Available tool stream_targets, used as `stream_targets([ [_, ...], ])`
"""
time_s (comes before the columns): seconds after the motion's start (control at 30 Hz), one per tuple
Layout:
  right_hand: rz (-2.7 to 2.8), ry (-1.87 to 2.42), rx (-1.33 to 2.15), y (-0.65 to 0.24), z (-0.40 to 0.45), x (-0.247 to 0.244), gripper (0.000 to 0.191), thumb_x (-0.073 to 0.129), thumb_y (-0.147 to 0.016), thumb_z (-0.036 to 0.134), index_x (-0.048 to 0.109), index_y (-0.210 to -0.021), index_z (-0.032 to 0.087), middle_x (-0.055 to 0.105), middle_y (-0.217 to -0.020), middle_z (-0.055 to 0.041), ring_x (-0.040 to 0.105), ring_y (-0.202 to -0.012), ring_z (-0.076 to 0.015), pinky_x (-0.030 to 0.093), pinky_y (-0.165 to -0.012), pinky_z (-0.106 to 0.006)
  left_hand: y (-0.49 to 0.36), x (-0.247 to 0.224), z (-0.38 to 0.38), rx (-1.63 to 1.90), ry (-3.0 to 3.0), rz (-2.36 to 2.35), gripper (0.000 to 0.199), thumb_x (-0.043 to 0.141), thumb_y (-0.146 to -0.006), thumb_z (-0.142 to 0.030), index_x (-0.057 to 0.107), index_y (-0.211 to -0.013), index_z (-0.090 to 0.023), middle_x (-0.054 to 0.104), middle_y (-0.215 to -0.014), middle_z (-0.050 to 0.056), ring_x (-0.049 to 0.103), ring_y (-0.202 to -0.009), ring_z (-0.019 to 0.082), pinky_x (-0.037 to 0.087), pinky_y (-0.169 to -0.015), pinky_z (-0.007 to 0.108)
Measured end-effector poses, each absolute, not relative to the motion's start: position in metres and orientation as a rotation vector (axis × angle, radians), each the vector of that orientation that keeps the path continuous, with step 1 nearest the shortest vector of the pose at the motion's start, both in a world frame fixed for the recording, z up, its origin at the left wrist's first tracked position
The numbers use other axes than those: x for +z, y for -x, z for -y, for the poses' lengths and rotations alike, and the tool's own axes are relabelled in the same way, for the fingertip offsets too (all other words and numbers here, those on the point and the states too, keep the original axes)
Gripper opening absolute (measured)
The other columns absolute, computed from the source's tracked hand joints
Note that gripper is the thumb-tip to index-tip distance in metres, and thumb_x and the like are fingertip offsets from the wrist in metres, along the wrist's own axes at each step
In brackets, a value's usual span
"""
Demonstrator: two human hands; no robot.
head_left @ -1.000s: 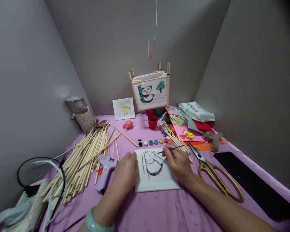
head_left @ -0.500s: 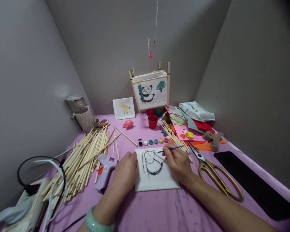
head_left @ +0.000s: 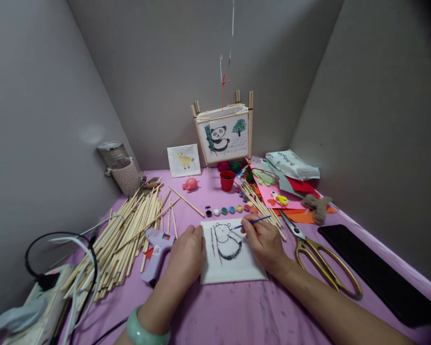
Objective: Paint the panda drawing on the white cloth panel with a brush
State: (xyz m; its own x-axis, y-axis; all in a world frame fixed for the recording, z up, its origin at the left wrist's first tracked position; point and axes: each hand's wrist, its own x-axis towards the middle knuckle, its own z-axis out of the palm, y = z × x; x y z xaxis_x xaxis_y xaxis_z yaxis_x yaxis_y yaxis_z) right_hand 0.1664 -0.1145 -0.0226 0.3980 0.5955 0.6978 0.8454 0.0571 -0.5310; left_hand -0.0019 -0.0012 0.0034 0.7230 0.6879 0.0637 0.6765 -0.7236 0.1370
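A small white canvas (head_left: 233, 270) lies in front of me with a panda outlined in black paint and dark vertical strokes at its left. My left hand (head_left: 188, 251) grips the canvas by its left edge, fingers bent and partly hidden. Pinched in my right hand (head_left: 264, 239) is a blue-handled paintbrush (head_left: 256, 220), its tip at the right side of the panda's head. The side of that hand rests over the canvas's right part. Just behind the canvas runs a row of small paint pots (head_left: 232, 210), black, white, green, blue, yellow and reddish.
Left are a purple glue gun (head_left: 158, 254), a heap of wooden sticks (head_left: 129, 239) and a power strip (head_left: 39, 306) with cables. Gold-handled scissors (head_left: 314, 254) and a black slab (head_left: 373, 273) lie right. Behind stand a red cup (head_left: 227, 182) and a hanging panda-picture lantern (head_left: 233, 143).
The paintbrush has shifted very slightly, its handle end a little left, with its tip still by the panda's head. My left hand and the canvas hold almost still.
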Motion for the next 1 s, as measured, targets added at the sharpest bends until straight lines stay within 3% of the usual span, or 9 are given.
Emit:
stream_targets([
  [1.0,1.308,1.649,-0.347,-0.1631,0.1162,-0.0186,0.027,0.044,-0.094,0.025,0.059,-0.073,0.019,0.067,-0.068,-0.0035,0.062,-0.06,-0.0149,0.045,-0.06,-0.027,0.0018,0.0063,0.0024,0.137,-2.792,-1.129,0.02,0.037,-0.093,-0.022,0.056,-0.098,-0.019,0.06,-0.092,0.006,0.06,-0.083,0.018,0.039,-0.069,0.029],
])
